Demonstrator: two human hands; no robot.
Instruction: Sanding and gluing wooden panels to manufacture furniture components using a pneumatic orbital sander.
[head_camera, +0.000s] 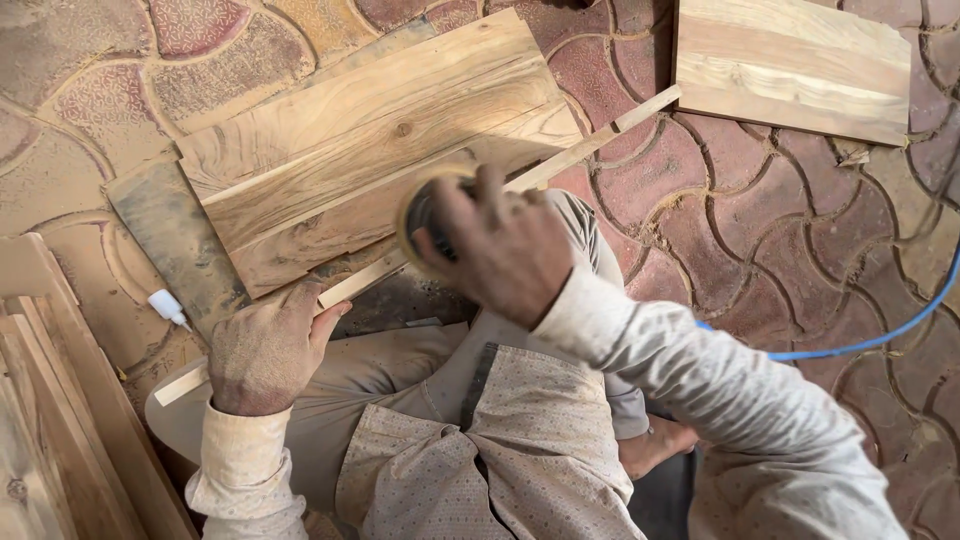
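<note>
A round disc sander (432, 215) is held against a pale, grained wooden board (375, 140) laid on patterned red paving (720, 210).

The sander is gripped at the board's near edge by the right hand (505, 250), fingers curled tight around it; the left hand (265, 350), fingers together and flat, is pressed on a thin wooden strip (590, 145) running under the board's near edge; a small white glue bottle (168, 308) lies left of the board; a second wooden panel (795, 60) lies well apart, to its right; a blue cable (880, 335) trails right.
</note>
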